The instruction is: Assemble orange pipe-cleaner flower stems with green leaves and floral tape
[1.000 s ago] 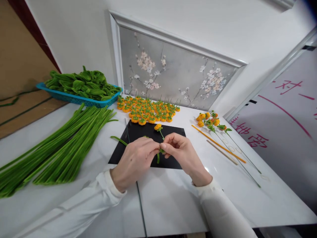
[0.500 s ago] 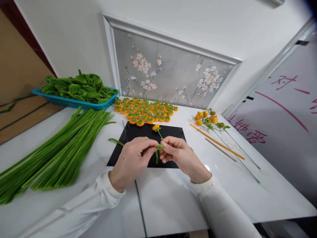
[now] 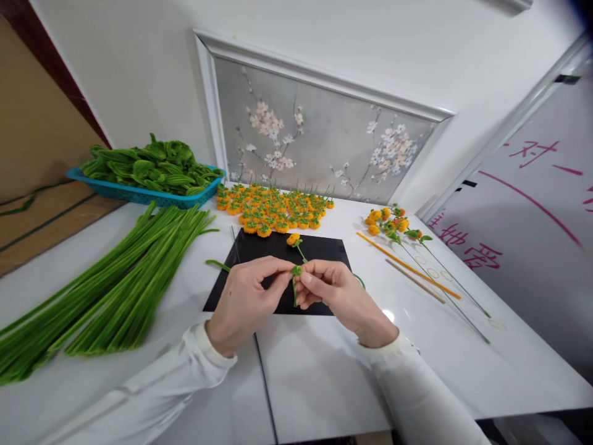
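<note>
Between the fingertips of my left hand (image 3: 248, 287) and my right hand (image 3: 340, 290) is a small folded piece of green pipe cleaner (image 3: 296, 270). Both hands pinch it, thumbs against forefingers, above a black mat (image 3: 319, 245). Its exact shape is partly covered by the fingers. Just beyond my right fingers an orange pompom-like flower (image 3: 293, 239) on a thin green stem lies over the mat. A short green strip hangs below the pinched piece, and another green strip (image 3: 217, 264) pokes out left of my left hand.
A bundle of long green pipe cleaners (image 3: 125, 284) lies at left, before a blue basket (image 3: 185, 199) heaped with green leaf shapes. Rows of orange flowers (image 3: 275, 210) stand behind the mat. At right are stemmed flowers (image 3: 388, 221), an orange stick (image 3: 412, 267) and a tan stick (image 3: 416, 281).
My fingers have shifted around the small green piece, so more of it shows between them than a second ago. Its visible shape has turned slightly. The view moved a little.
</note>
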The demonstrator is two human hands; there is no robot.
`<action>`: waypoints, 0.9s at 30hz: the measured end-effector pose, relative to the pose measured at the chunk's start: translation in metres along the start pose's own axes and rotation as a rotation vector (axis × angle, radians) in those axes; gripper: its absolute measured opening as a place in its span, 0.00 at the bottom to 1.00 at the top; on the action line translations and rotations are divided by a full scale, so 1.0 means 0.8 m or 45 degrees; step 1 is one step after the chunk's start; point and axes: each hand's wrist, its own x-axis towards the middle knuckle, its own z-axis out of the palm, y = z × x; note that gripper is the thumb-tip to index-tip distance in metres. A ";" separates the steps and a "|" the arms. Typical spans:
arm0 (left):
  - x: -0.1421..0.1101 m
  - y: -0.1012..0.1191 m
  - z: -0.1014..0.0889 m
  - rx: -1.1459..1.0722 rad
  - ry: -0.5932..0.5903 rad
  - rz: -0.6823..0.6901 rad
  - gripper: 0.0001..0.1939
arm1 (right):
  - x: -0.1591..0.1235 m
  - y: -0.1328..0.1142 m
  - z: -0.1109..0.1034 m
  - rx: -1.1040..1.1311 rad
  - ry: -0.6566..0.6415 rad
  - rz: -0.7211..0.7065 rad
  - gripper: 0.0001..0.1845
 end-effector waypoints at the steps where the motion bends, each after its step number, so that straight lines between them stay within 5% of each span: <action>1: -0.001 -0.001 0.001 0.024 0.018 0.030 0.07 | 0.000 0.000 0.000 0.001 0.006 0.003 0.15; 6: -0.004 -0.006 0.006 0.281 0.109 0.313 0.09 | 0.003 0.006 0.003 -0.112 0.046 0.024 0.17; 8: -0.003 -0.007 0.007 0.288 0.083 0.290 0.09 | 0.003 0.009 0.003 -0.225 0.058 0.002 0.16; 13: 0.005 -0.008 0.003 -0.414 -0.105 -0.343 0.09 | 0.002 0.008 -0.005 -0.709 0.172 -0.212 0.10; 16: 0.009 -0.005 0.000 -0.844 -0.201 -0.620 0.09 | 0.002 0.002 -0.011 -0.656 0.277 -0.285 0.08; 21: 0.008 0.004 -0.003 -1.179 -0.352 -0.821 0.05 | 0.006 -0.003 -0.013 -0.316 0.305 -0.293 0.11; 27: 0.008 0.004 -0.005 -1.493 -0.480 -0.937 0.05 | 0.008 0.002 -0.011 -0.048 0.094 -0.160 0.14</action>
